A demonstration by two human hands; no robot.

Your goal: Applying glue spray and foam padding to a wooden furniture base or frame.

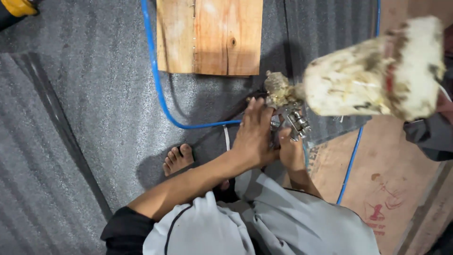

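left hand point(254, 139) — fingers spread on spray gun point(289, 115) | right hand point(289, 150) — grips it

The spray gun point(290, 118) body is largely covered by the left hand point(255, 139) and right hand point(290, 151); the trigger and grip cannot be made out. The paint cup point(377, 71) is blurred. The blue air hose point(158, 80) runs off the top edge, and its junction with the gun is hidden. The wooden board point(210, 35) is cut off at the top. The yellow object point(18, 7) at the top-left corner is too cropped to identify.
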